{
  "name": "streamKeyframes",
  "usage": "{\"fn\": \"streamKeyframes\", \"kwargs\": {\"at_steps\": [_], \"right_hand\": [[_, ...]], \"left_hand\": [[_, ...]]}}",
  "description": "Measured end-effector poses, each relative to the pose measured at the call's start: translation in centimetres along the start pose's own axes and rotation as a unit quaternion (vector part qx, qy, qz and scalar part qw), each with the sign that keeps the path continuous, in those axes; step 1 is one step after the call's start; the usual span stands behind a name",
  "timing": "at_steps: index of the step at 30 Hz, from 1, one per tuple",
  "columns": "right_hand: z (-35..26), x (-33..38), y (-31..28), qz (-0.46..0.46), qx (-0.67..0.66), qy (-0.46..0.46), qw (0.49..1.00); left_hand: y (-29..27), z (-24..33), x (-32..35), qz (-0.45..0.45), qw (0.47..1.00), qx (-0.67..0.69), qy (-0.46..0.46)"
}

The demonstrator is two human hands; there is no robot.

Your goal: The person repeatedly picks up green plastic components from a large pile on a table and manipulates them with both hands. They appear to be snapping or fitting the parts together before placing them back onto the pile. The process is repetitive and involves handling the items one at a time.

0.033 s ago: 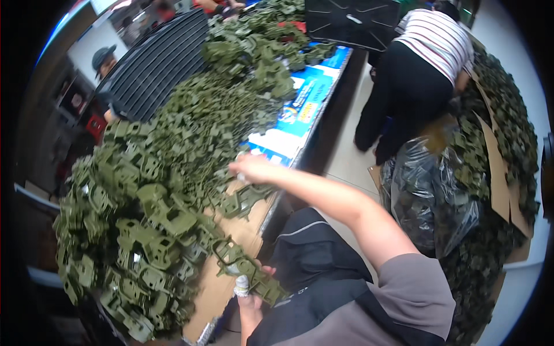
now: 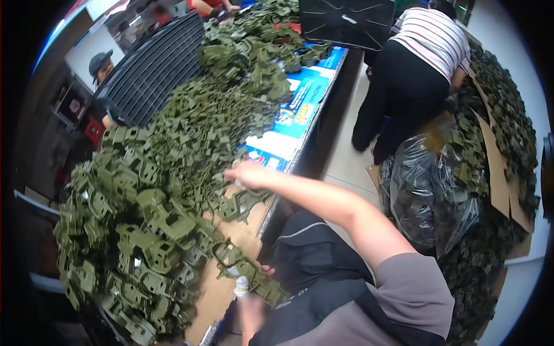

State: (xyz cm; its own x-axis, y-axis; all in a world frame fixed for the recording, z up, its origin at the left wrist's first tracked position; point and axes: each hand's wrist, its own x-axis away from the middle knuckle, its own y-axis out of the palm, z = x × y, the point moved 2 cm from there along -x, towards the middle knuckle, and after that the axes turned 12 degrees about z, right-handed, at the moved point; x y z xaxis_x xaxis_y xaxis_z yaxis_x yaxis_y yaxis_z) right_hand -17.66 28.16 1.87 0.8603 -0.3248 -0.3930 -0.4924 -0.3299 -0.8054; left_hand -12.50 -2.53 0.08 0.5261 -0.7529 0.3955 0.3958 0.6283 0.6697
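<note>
1. Hundreds of olive-green plastic parts (image 2: 173,173) lie heaped along the table (image 2: 228,288), covering most of its cardboard-brown top.
2. Right hand (image 2: 248,175) reaches out from the lower right, arm extended across the table edge. It rests at the near rim of the heap, fingers curled down onto the parts beneath it; whether it pinches one cannot be told.
3. Left hand (image 2: 251,308) sits low and close to the body, mostly hidden. It closes around a green frame part (image 2: 242,268), which juts up and left from the hand, touching the heap's near edge.
4. A small white piece (image 2: 241,282) shows just above the left hand, beside the frame part.
5. Blue printed sheet (image 2: 300,109) lies on the table beyond the right hand, well apart from it.
6. Another person in a striped top (image 2: 435,37) bends over a black plastic bag (image 2: 427,190) on the floor at the right.
7. More green parts spill over cardboard (image 2: 496,167) at far right.
</note>
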Motion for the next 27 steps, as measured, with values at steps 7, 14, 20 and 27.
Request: {"fn": "streamKeyframes", "kwargs": {"at_steps": [7, 14, 20, 27], "right_hand": [[0.2, -0.6, -3.3, -0.04, -0.067, -0.036, 0.996], [0.6, 5.0, -7.8, 0.039, -0.352, 0.031, 0.935], [-6.1, 16.5, -12.9, 0.14, -0.341, 0.173, 0.913], [-9.7, 17.8, -12.2, 0.064, -0.123, 0.003, 0.99]], "left_hand": [[0.3, 0.7, -0.9, 0.025, 0.998, -0.05, 0.039], [-0.4, 1.0, -1.6, 0.03, 0.997, -0.071, -0.014], [5.1, 0.5, -2.8, -0.004, 0.995, -0.089, -0.052], [7.0, 0.0, -1.4, -0.074, 0.97, -0.229, -0.032]]}}
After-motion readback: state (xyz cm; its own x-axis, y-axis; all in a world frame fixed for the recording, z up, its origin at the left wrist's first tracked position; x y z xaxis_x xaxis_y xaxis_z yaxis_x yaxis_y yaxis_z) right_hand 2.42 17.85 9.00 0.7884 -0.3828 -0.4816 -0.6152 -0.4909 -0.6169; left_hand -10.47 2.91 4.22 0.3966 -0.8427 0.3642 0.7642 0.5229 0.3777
